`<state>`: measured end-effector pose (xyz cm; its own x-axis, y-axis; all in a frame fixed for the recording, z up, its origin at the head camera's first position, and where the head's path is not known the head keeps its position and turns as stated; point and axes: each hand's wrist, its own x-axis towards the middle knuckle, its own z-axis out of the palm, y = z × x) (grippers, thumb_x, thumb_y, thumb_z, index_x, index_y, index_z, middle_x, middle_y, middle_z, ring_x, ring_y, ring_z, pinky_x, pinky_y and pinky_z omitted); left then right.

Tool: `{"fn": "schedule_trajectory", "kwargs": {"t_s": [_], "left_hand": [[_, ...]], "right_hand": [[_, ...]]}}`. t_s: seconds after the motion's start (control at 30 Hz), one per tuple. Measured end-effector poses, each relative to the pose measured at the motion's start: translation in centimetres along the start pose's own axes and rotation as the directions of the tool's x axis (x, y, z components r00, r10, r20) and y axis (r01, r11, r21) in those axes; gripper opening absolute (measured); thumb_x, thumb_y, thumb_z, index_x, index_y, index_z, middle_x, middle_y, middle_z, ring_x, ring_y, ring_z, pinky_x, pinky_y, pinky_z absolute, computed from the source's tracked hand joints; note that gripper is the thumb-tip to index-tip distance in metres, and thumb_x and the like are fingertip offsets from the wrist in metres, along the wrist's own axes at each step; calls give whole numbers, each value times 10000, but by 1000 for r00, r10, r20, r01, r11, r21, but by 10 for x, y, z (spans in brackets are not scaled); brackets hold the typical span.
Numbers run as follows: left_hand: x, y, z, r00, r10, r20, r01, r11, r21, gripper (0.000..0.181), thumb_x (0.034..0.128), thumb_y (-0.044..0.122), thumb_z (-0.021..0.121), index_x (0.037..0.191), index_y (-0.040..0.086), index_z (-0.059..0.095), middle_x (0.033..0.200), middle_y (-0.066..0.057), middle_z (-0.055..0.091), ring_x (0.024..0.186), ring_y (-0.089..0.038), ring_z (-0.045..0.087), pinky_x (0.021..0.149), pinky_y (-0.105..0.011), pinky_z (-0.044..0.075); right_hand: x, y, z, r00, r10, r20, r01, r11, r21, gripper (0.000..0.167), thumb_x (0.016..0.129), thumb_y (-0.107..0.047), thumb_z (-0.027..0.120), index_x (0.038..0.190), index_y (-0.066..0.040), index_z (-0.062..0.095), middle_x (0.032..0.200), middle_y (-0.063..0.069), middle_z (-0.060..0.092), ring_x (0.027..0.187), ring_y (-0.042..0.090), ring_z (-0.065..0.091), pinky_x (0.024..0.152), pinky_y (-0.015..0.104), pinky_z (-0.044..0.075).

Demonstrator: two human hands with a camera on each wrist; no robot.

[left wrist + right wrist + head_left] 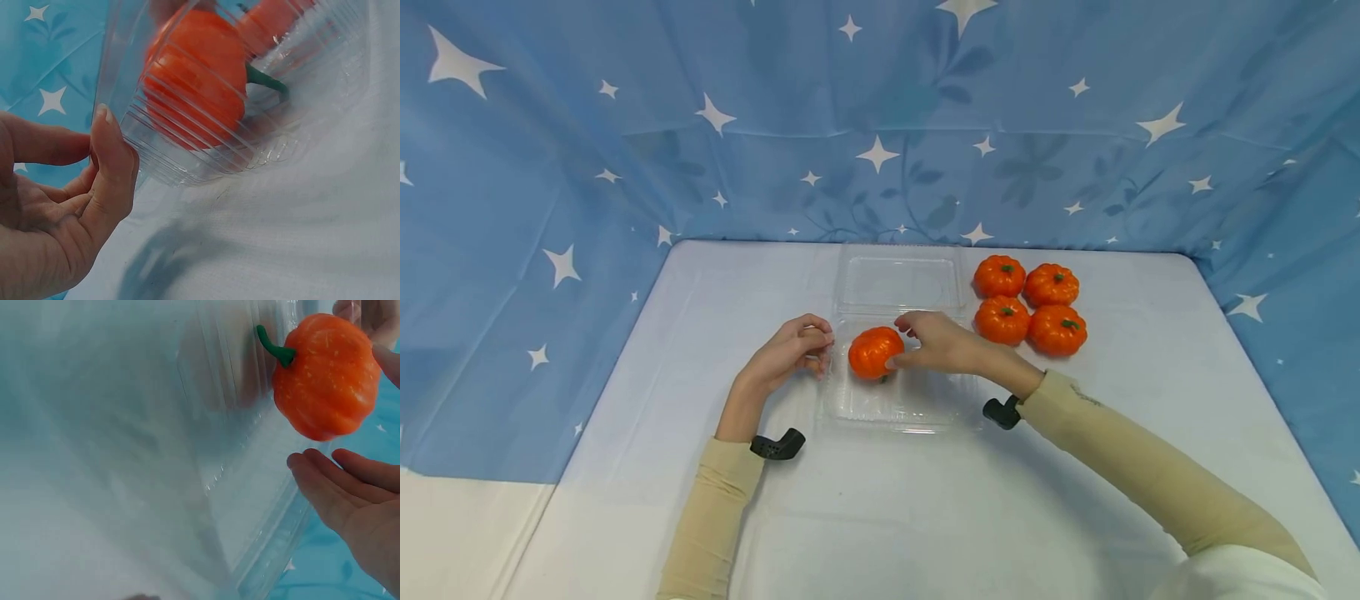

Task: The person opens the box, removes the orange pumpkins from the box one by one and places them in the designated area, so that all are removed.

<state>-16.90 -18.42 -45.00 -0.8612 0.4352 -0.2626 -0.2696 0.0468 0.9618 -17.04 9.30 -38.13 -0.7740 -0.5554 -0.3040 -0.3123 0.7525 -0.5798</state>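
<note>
A clear plastic clamshell box [925, 404] lies on the white table, its lid [898, 282] folded back. In its left half sits a toy orange pumpkin [876, 352], its green stem pointing toward the near side. My left hand [790, 354] pinches the box's left rim between thumb and finger, plain in the left wrist view. Over the box is my right hand [943, 343], thumb at the pumpkin's side. In the right wrist view its fingers [319, 487] are extended and stand apart from the pumpkin [328, 375].
Several more orange pumpkins [1003, 319] stand in a close group right of the box. A blue curtain [820, 100] with white stars surrounds the white table [880, 517] at the back and sides.
</note>
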Motion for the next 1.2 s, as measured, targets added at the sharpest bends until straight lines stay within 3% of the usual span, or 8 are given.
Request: {"fn": "schedule_trajectory", "kwargs": {"t_s": [0.27,0.5,0.9,1.2], "left_hand": [[1,-1,2,1000,-5,-7,5,1000,14,174,1052,78,512,1173,-29,446,779,-75,563,617,-169,562,582,-283,555],[4,-1,4,1000,2,-3,-2,1000,23,167,1048,75,513,1170,-22,454,787,-76,553,617,-172,560,579,-274,553],[3,-2,5,1000,4,4,-4,1000,17,163,1048,75,515,1160,-26,453,780,-72,556,618,-170,558,583,-276,556],[-1,-1,0,1000,-10,-26,10,1000,1,178,1052,69,512,1185,-31,450,799,-69,576,629,-159,575,576,-282,555]], "right_hand": [[7,-4,6,999,21,49,-20,1000,-21,683,911,-343,777,1403,64,535,1303,169,666,1156,298,632,1038,437,537],[9,-5,8,999,24,38,-23,999,-34,633,896,-344,794,1338,55,579,1182,123,698,1034,241,638,974,393,560],[4,-7,7,998,46,46,-47,998,38,731,881,-312,808,1427,27,459,1346,179,620,1178,284,610,1051,438,531],[-6,-6,4,999,-36,-40,39,996,75,716,899,-317,763,1467,-4,461,1347,129,625,1176,269,608,1014,423,551]]}}
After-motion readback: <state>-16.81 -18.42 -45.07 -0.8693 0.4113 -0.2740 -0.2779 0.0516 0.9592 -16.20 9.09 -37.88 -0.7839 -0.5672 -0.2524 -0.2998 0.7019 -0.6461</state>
